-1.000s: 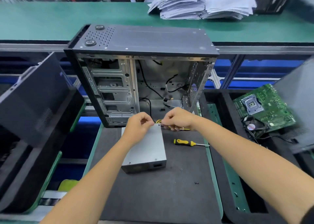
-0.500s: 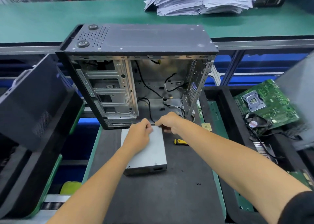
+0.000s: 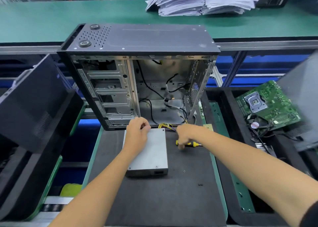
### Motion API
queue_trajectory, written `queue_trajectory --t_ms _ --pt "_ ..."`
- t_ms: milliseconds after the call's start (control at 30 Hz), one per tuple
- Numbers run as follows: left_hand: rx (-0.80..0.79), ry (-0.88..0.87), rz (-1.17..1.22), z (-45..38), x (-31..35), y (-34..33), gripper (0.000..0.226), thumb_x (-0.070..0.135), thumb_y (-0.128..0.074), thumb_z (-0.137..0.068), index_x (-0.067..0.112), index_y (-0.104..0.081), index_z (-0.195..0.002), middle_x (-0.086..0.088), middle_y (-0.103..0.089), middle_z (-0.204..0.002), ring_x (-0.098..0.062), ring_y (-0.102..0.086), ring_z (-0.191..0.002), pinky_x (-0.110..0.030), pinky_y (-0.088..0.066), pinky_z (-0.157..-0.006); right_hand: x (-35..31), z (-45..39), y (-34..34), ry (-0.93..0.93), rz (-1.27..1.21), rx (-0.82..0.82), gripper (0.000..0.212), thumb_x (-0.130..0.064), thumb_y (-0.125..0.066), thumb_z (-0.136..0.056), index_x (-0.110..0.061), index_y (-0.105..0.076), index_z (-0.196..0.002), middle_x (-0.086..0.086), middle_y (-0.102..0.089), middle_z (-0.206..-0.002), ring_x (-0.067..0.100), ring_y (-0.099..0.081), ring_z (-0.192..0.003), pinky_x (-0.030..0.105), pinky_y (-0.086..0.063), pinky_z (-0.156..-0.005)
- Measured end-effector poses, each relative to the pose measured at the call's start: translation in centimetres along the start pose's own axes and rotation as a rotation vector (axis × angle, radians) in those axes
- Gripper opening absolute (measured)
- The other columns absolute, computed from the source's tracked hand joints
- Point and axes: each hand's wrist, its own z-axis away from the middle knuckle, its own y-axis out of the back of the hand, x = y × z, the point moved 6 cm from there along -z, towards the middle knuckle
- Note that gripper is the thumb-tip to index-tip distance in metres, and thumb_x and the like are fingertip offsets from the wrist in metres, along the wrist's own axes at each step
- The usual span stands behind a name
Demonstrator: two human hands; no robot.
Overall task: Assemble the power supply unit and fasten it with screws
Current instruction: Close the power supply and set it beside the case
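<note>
Grey metal power supply unit (image 3: pixel 148 151) lies flat on the mat, long axis toward the open case (image 3: pixel 137 82); left hand (image 3: pixel 137 133) rests curled on its far end, right hand (image 3: pixel 186 135) pinches the screwdriver (image 3: pixel 193 143) beside it.

Grey metal box (image 3: pixel 151 151) on black mat (image 3: pixel 163 201); yellow-and-black screwdriver (image 3: pixel 191 143) right of box; yellow and purple wires (image 3: pixel 166 125) behind it; green circuit board (image 3: pixel 271 106) far right.

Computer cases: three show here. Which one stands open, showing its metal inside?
The middle black computer case: open side, wiring visible. The left and right ones show closed panels.
</note>
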Motion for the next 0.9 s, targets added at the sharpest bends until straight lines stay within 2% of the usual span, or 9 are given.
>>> queue_trajectory --t_ms 100,200,233,333,367,500,633,767,900 --pt "0.023 0.040 0.046 0.5 -0.2 0.2 0.017 -0.001 -0.056 -0.090 0.013 -0.056 -0.080 0.003 -0.056 -0.077 -0.015 -0.049 -0.077 -0.014 -0.036 -0.067 -0.1 0.2 -2.1 -0.011 0.242 -0.030 0.024 -0.016 -0.075 -0.074 -0.010 -0.051 -0.077 0.003 -0.060 -0.081 0.024 -0.055 -0.072 0.031 -0.044 -0.062" --pt "0.009 0.079 0.087 0.8 -0.5 0.6 0.016 0.002 -0.056 -0.092 0.014 -0.057 -0.082 0.002 -0.058 -0.077 -0.011 -0.052 -0.073 -0.012 -0.038 -0.065 -0.5 0.7 -2.2 0.011 0.311 0.008 0.017 -0.005 -0.059 -0.082 -0.009 -0.060 -0.098 0.007 -0.063 -0.102 0.029 -0.060 -0.091 0.033 -0.044 -0.065" --pt "0.007 0.091 0.106 0.8 -0.7 0.8 0.016 0.002 -0.057 -0.091 0.015 -0.058 -0.082 0.001 -0.059 -0.077 -0.007 -0.051 -0.072 -0.011 -0.039 -0.065 -0.6 1.1 -1.9 0.015 0.313 -0.011 0.021 -0.002 -0.053 -0.083 -0.005 -0.062 -0.103 0.008 -0.061 -0.096 0.030 -0.060 -0.087 0.032 -0.044 -0.065" --pt "0.019 0.140 0.160 1.2 -1.3 1.7 0.018 0.001 -0.061 -0.088 0.018 -0.062 -0.084 0.001 -0.063 -0.082 -0.005 -0.053 -0.073 -0.009 -0.043 -0.068 -1.8 2.4 0.5 0.042 0.256 -0.047 0.027 0.002 -0.045 -0.083 0.007 -0.064 -0.102 0.015 -0.067 -0.084 0.021 -0.057 -0.049 0.029 -0.045 -0.051" --pt "0.027 0.157 0.196 1.3 -1.6 2.0 0.020 0.000 -0.063 -0.087 0.019 -0.063 -0.087 0.000 -0.064 -0.085 -0.006 -0.055 -0.075 -0.009 -0.045 -0.069 -2.4 2.9 1.9 0.054 0.208 0.006 0.027 -0.002 -0.045 -0.086 0.009 -0.063 -0.104 0.016 -0.068 -0.087 0.021 -0.055 -0.047 0.029 -0.044 -0.049" --pt "0.044 0.259 0.342 0.9 -2.3 3.3 0.023 -0.003 -0.069 -0.083 0.020 -0.067 -0.089 -0.001 -0.069 -0.085 -0.012 -0.062 -0.078 -0.014 -0.051 -0.072 -5.0 5.7 8.7 0.182 -0.004 0.419 0.017 -0.019 -0.048 -0.089 -0.005 -0.044 -0.097 0.009 -0.051 -0.089 0.028 -0.048 -0.076 0.033 -0.033 -0.057" --pt "0.089 0.262 0.321 0.9 -2.9 5.1 0.021 0.002 -0.069 -0.085 0.023 -0.072 -0.082 0.008 -0.071 -0.078 0.002 -0.063 -0.068 -0.011 -0.048 -0.066 -8.5 7.8 12.5 0.453 -0.411 0.689 0.016 -0.026 -0.047 -0.091 -0.016 -0.035 -0.094 0.005 -0.054 -0.071 0.027 -0.051 -0.061 0.037 -0.039 -0.052" --pt "0.076 0.261 0.318 1.1 -3.3 6.2 0.023 0.004 -0.069 -0.086 0.026 -0.071 -0.080 0.011 -0.070 -0.078 0.007 -0.061 -0.068 -0.005 -0.044 -0.064 -10.5 8.3 13.3 0.580 -0.791 0.777 0.015 -0.026 -0.047 -0.096 -0.023 -0.034 -0.101 0.013 -0.063 -0.079 0.020 -0.061 -0.058 0.030 -0.051 -0.053" --pt "0.034 0.274 0.308 1.1 -3.5 6.8 0.020 0.006 -0.070 -0.086 0.027 -0.071 -0.085 0.009 -0.071 -0.083 0.000 -0.064 -0.077 -0.013 -0.048 -0.073 -11.5 7.5 13.0 0.589 -0.880 0.756 0.015 -0.025 -0.048 -0.098 -0.018 -0.035 -0.104 0.016 -0.064 -0.086 0.014 -0.062 -0.059 0.022 -0.053 -0.054"
